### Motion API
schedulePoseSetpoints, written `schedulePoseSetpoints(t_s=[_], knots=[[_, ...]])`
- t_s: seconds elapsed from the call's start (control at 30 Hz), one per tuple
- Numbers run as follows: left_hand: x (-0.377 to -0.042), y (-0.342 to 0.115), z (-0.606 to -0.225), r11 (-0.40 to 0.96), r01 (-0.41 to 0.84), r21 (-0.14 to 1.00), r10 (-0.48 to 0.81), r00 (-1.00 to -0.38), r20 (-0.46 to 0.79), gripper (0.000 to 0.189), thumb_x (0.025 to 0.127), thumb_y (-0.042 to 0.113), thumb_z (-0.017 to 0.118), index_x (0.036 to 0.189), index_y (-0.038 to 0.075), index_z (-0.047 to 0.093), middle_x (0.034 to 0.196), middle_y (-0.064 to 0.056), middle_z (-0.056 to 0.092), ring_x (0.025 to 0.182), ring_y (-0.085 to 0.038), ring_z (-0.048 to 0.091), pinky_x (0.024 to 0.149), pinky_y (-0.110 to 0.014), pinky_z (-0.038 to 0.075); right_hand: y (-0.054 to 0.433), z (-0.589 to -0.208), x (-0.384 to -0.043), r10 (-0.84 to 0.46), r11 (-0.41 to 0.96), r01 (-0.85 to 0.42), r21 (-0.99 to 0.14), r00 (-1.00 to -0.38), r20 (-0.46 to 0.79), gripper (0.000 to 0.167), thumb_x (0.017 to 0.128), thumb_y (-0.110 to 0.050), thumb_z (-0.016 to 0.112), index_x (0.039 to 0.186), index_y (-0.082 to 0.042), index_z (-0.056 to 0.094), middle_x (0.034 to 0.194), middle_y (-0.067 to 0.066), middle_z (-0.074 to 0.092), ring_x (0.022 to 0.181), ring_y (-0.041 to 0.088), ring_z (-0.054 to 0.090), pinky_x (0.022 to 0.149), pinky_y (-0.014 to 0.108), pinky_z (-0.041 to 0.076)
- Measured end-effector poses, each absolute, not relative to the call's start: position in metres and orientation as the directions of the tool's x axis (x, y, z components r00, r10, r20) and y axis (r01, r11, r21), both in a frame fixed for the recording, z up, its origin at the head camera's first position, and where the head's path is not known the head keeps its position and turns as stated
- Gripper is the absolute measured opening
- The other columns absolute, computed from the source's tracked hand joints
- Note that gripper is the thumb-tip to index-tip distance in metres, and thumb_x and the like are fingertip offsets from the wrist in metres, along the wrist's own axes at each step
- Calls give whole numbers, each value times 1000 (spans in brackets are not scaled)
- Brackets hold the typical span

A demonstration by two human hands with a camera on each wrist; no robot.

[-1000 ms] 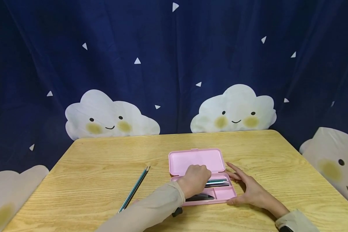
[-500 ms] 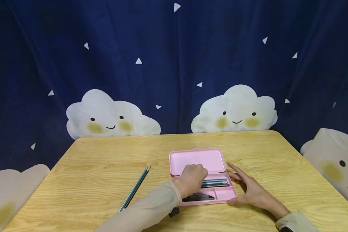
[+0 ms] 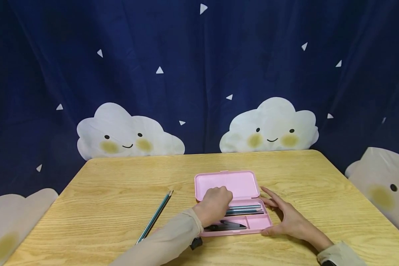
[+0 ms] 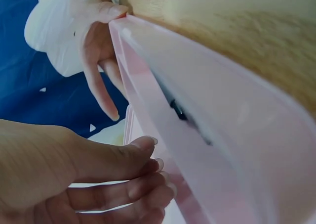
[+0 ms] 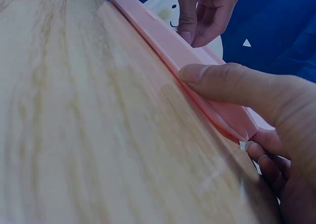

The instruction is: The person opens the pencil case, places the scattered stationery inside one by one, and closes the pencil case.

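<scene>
A pink pencil case [image 3: 259, 222] lies with its lid [image 3: 241, 183] folded back. Several pencils [image 3: 244, 207] lie in its long rear compartment, and black pens [image 3: 231, 226] in the front left one. My left hand [image 3: 214, 206] is over the left part of the case, its fingers loosely bent. In the left wrist view, nothing shows between thumb and fingers [image 4: 145, 144]. At the right end of the case, my right hand [image 3: 290, 221] holds the tray, thumb [image 5: 195, 74] on the front wall and fingers round the far side.
Left of the case, a pair of pencils [image 3: 155, 217] lies slantwise on the wooden table [image 3: 119, 184]. Behind the table hangs a dark blue curtain [image 3: 199, 74] printed with clouds and small white triangles. My left sleeve [image 3: 173, 232] crosses the table's front.
My left hand has slid left along the case, uncovering more of the pencils and black pens. My right hand has stayed at the case's right end.
</scene>
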State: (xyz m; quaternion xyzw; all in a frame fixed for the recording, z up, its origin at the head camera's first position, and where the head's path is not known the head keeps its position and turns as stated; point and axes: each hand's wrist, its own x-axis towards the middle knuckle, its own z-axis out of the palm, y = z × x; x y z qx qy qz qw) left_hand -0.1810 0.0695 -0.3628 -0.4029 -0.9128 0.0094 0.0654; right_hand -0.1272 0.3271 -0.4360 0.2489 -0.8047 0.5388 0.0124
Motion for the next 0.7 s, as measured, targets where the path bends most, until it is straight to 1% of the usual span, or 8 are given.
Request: schedulePoseSetpoints(t_s=[0.13,0.23,0.37,0.47,0.5,0.6,0.7], knots=[[-184,62,-362,695,719,-26,716,-687,127,11,83,16,75,77,11,67,72,0,63,67,-12,63,58,-26,51,327,-438,-126,-377,299,-403,-865,-883,281,114,64,-7,89,152,-2,17,138,30,47,126,3,46,99,9,32],[-187,53,-363,706,708,3,700,-698,148,12,82,10,73,73,10,65,68,-1,62,64,-11,61,55,-27,50,327,-439,-126,-374,302,-395,-868,-886,274,115,64,-7,89,152,-2,16,138,29,46,126,2,46,99,9,32],[-191,38,-360,713,696,81,680,-715,162,18,81,3,69,66,8,61,62,0,57,56,-7,50,49,-25,44,327,-439,-126,-370,312,-404,-860,-885,282,115,63,-9,90,152,-2,17,138,29,47,126,2,45,99,9,31],[-194,23,-357,723,678,134,655,-734,182,22,81,2,68,63,9,57,59,2,51,53,-7,39,47,-23,38,328,-438,-126,-366,322,-406,-855,-887,283,114,64,-9,90,152,-3,17,138,28,48,126,1,45,99,9,31],[-195,17,-357,724,673,150,646,-738,196,24,81,2,68,62,9,55,59,2,50,53,-8,38,47,-23,37,328,-437,-127,-364,326,-402,-856,-889,279,114,64,-10,90,152,-3,17,138,27,48,126,1,45,99,9,31],[-197,-4,-358,725,662,191,619,-748,240,27,79,0,68,59,9,52,57,2,48,52,-9,37,46,-24,36,329,-436,-127,-365,329,-390,-860,-892,265,114,64,-10,89,153,-4,17,138,27,48,126,1,45,99,9,31],[-199,-26,-361,736,643,212,593,-763,257,26,74,-5,65,57,8,51,55,1,48,51,-10,38,46,-27,37,329,-436,-128,-365,328,-378,-866,-896,252,114,65,-10,89,153,-5,17,139,26,47,126,1,45,99,9,32]])
